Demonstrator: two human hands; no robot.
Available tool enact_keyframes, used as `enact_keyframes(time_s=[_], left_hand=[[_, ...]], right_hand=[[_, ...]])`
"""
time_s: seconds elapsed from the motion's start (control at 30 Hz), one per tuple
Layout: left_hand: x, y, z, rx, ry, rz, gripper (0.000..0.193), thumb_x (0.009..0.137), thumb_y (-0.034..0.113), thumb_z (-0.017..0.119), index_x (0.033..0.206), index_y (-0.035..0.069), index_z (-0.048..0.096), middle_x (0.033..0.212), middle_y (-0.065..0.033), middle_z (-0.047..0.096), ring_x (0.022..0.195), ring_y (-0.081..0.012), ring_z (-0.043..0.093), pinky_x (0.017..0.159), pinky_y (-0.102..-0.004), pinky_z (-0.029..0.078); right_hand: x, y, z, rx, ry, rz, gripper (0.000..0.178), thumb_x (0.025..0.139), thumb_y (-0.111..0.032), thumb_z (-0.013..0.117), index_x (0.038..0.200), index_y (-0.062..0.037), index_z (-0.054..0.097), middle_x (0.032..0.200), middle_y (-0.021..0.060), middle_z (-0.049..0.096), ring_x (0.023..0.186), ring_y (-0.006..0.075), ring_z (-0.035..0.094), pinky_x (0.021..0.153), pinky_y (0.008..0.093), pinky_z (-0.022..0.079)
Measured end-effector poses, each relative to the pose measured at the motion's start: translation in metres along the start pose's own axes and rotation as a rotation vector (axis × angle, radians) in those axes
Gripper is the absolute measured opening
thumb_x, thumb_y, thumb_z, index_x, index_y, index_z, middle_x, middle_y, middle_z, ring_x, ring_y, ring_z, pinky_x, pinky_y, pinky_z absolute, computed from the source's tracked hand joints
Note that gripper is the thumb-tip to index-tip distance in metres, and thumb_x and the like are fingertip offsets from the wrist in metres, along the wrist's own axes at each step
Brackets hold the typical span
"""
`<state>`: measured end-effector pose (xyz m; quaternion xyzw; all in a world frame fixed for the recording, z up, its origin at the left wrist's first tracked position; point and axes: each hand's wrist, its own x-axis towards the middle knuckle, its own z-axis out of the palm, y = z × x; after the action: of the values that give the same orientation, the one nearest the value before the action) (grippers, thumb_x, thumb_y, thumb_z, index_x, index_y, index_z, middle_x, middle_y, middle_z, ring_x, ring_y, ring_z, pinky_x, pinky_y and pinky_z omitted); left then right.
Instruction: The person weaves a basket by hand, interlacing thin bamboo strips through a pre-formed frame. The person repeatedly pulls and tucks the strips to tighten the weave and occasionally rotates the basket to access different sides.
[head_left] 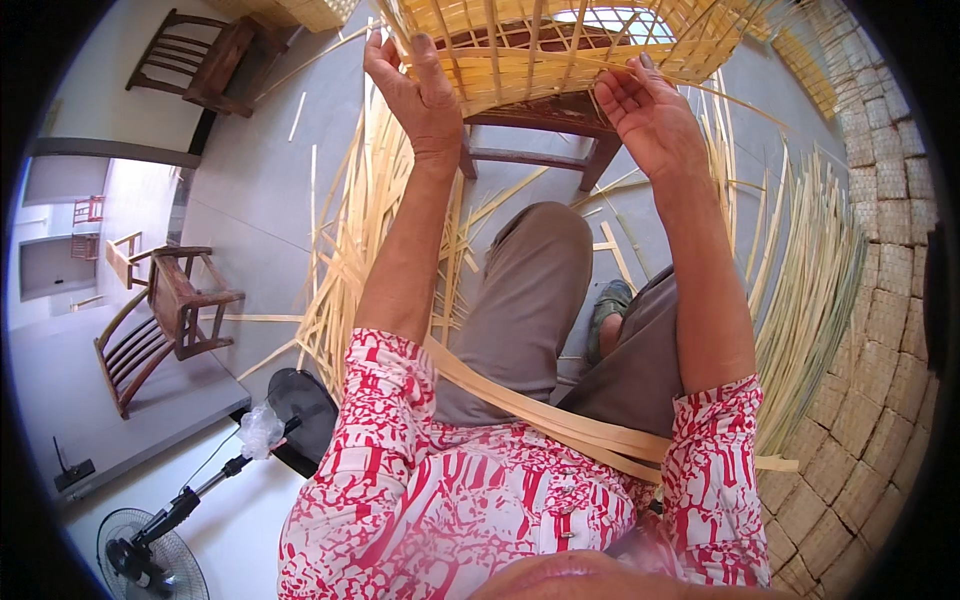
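From my remote seat, much of the half-woven bamboo basket (560,50) is cut off by the top edge, so I cannot tell its full shape; it rests on a dark wooden stool (540,130) straight ahead of the knees. My left hand (415,85) is clamped over the basket's left edge, fingers curled around the strips, though the fingertips vanish behind the weave. My right hand (650,115) lies against the basket's lower right edge with fingers bent on a thin strip; whether it actually pinches that strip I cannot tell. Long flat bamboo strips (560,425) run across my lap, their ends hidden under my sleeves. Loose bamboo splints (810,290) fan over the grey concrete floor (255,210). Wooden chairs (170,320) stand at left, a black electric fan (150,555) sits low left, and stacked woven baskets (890,300) line the right rim, blurred by the lens.
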<state>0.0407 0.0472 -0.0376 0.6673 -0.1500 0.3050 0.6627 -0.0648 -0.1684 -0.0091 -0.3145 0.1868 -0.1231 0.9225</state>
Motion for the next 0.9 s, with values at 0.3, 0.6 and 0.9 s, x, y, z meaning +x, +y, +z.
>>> enact_keyframes(time_s=[0.3,0.6,0.9], left_hand=[[-0.017,0.028,0.018,-0.065,0.012,0.062,0.048,0.100,0.020,0.040,0.142,-0.003,0.041,0.141,-0.0150,0.045,0.127,-0.0235,0.045,0.110,-0.0362,0.033],[-0.016,0.040,-0.008,0.218,-0.026,0.069,0.046,0.102,0.031,0.054,0.134,-0.002,0.047,0.125,-0.0157,0.047,0.118,-0.0269,0.046,0.105,-0.0386,0.034],[-0.018,0.072,0.061,0.576,-0.628,0.667,0.025,0.088,0.013,0.071,0.113,0.011,0.069,0.104,-0.0081,0.069,0.088,-0.0280,0.069,0.073,-0.0365,0.057]], right_hand=[[0.014,-0.012,-0.011,0.027,-0.095,-0.089,0.012,0.100,-0.011,0.060,0.104,0.0001,0.061,0.091,0.0125,0.066,0.085,0.0236,0.068,0.081,0.0377,0.061],[0.020,-0.007,-0.007,0.066,-0.026,-0.084,0.015,0.099,-0.011,0.063,0.110,-0.0010,0.063,0.095,0.0105,0.065,0.089,0.0211,0.066,0.081,0.0350,0.061],[0.027,-0.001,-0.027,0.197,-0.018,-0.070,0.019,0.096,-0.002,0.061,0.115,-0.0013,0.057,0.103,0.0133,0.064,0.098,0.0257,0.066,0.087,0.0399,0.060]])
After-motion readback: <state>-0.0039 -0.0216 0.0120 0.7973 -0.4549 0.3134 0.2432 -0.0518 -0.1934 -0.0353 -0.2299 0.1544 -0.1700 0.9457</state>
